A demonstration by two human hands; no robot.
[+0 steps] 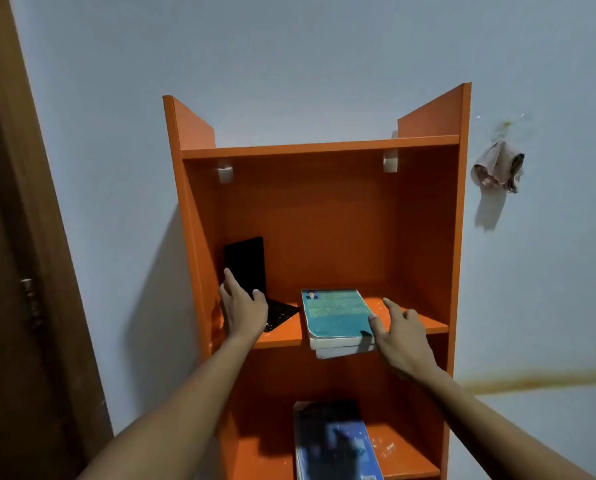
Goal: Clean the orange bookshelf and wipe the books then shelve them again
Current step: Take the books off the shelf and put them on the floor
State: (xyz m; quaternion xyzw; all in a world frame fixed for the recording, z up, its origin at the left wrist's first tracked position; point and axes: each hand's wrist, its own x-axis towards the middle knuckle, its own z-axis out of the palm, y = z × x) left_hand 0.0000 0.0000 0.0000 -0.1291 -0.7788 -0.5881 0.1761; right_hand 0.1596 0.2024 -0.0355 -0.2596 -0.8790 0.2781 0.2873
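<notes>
Currently I stand before the bookshelf (428, 216) with both hands on its middle shelf. My left hand (244, 306) rests on the black device (246, 268), a hinged screen standing upright over a flat keyboard at the left; my index finger and thumb lie against the screen's lower part, fingers spread, not clearly clamped. My right hand (402, 332) is open, fingers wide, with the thumb touching the right edge of the teal book (334, 315). That book tops a small stack lying flat and overhanging the shelf's front edge. A blue book (338, 445) lies on the shelf below. A cloth (497, 166) hangs on the wall, right of the bookshelf.

Judged step: clearing the middle shelf for wiping. To do it well, I slide my right fingers under the whole stack before lifting, since the overhang could let the lower books slip. I fold the device closed first, then lift it by its base. Crumbs on the shelves remain to be wiped.
</notes>
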